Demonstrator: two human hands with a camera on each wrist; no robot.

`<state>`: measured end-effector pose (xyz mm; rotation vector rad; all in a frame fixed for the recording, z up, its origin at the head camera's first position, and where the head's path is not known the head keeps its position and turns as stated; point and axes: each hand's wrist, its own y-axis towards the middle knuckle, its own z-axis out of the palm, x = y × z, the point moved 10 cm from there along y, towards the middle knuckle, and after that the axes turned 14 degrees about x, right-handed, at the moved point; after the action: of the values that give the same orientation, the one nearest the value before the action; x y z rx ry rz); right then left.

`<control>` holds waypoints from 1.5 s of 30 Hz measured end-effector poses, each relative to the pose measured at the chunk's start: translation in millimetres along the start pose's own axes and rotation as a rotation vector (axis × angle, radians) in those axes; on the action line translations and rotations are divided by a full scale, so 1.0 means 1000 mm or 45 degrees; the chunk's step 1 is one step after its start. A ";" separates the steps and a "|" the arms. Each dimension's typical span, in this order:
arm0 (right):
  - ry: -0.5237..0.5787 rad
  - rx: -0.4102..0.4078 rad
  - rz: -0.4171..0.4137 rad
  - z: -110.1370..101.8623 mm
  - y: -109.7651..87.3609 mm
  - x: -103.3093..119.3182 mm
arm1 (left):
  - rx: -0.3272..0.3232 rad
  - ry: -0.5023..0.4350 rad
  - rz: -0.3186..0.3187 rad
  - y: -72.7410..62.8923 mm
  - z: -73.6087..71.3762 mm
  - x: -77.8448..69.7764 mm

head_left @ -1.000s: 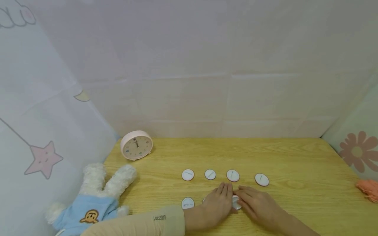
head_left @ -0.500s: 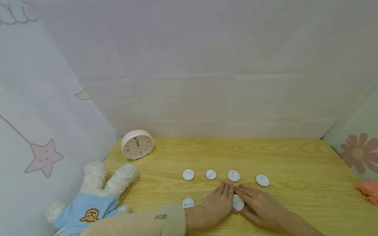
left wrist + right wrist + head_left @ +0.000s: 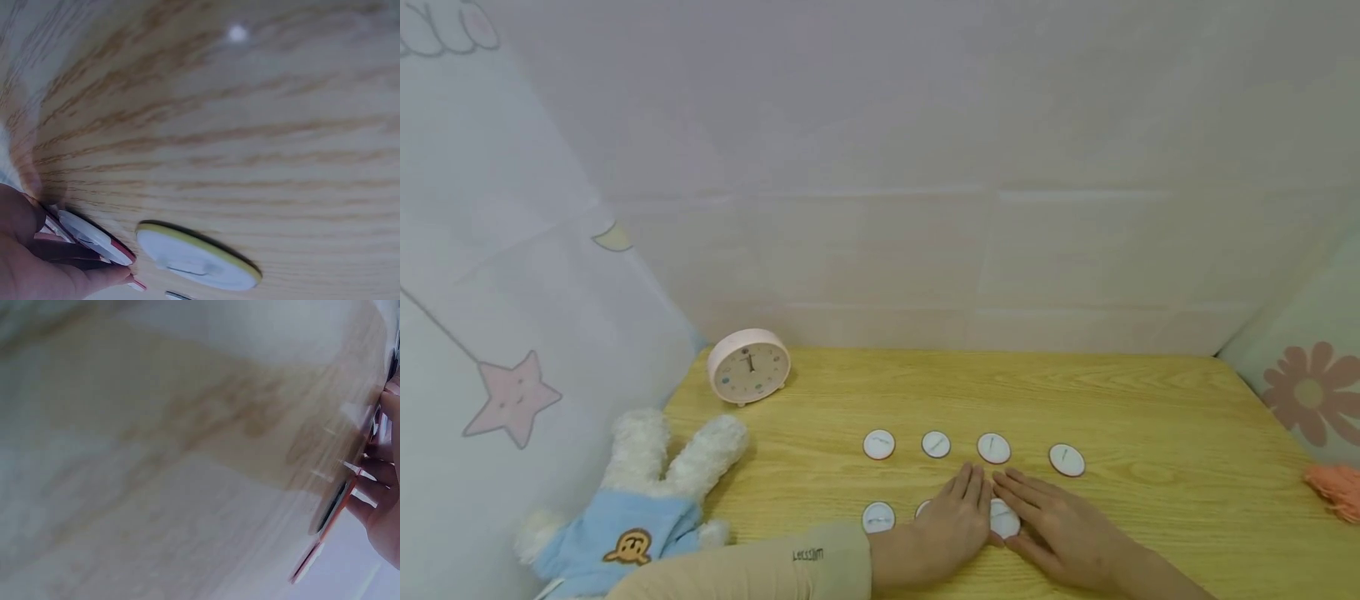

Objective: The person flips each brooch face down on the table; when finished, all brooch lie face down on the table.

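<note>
A round white pin badge [image 3: 1004, 518] lies pin side up on the wooden table between both hands. My left hand [image 3: 953, 521] rests on its left with straight fingers together, partly covering another badge [image 3: 922, 507]. On its right lies my right hand [image 3: 1063, 525], fingers extended and thumb out along the badge's near side. The fingertips of the two hands almost meet beyond it. In the left wrist view, a red-edged badge [image 3: 97, 237] is beside the left hand [image 3: 37, 256], and a yellow-edged badge [image 3: 197, 257] lies nearer the camera. The right wrist view catches the right hand [image 3: 382, 500] only at its edge.
Behind the hands runs a row of several badges [image 3: 994, 448], pin sides up. One more badge [image 3: 878, 517] lies left of the left hand. A pink clock [image 3: 749, 367] stands at the back left, a plush toy [image 3: 647, 517] at the left, an orange tassel [image 3: 1335, 490] at the right.
The right hand has drawn slightly right and its fingers have uncovered more of the badge between the hands, which has shifted a little to the right. The left hand has barely moved.
</note>
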<state>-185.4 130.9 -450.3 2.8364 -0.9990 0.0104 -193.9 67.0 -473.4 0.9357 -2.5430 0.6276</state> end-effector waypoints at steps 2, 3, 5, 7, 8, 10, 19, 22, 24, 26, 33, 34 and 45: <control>-0.008 -0.005 -0.004 0.001 0.000 0.001 | 0.028 -0.003 0.015 0.000 0.002 0.000; -0.013 -0.007 -0.006 0.002 0.001 0.001 | 0.041 -0.004 0.020 -0.001 0.002 0.000; -0.024 -0.012 -0.010 0.002 0.001 0.003 | 0.054 -0.010 0.027 -0.001 0.004 0.000; -0.024 -0.013 -0.012 0.002 0.002 0.003 | 0.050 -0.023 0.025 -0.001 0.003 0.001; -0.022 -0.011 -0.011 0.001 0.003 0.004 | 0.052 -0.030 0.024 -0.002 0.004 0.002; -0.017 -0.001 -0.001 0.001 0.004 0.003 | 0.042 -0.042 0.025 -0.002 0.003 0.003; 0.071 0.013 0.071 -0.013 0.001 -0.004 | -0.015 -0.290 0.039 0.002 -0.016 0.008; 0.107 -0.007 0.108 -0.023 -0.006 -0.013 | -0.018 -0.306 0.044 0.008 -0.028 0.003; 0.094 -0.014 0.135 -0.029 -0.012 -0.019 | -0.027 -0.304 0.060 0.014 -0.036 -0.002; 0.067 -0.008 0.155 -0.034 -0.019 -0.024 | -0.030 -0.303 0.080 0.018 -0.042 -0.009; 0.030 0.024 0.168 -0.042 -0.043 -0.039 | -0.018 -0.259 0.129 0.032 -0.051 -0.025; 0.029 0.032 0.169 -0.042 -0.047 -0.042 | 0.001 -0.268 0.135 0.034 -0.051 -0.027; 0.109 0.255 0.188 -0.019 -0.066 -0.063 | 0.248 -0.393 0.168 0.056 -0.036 -0.044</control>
<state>-192.6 224.0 -442.5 2.8999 -1.2508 0.2589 -193.4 146.6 -480.1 1.0021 -2.8759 0.8400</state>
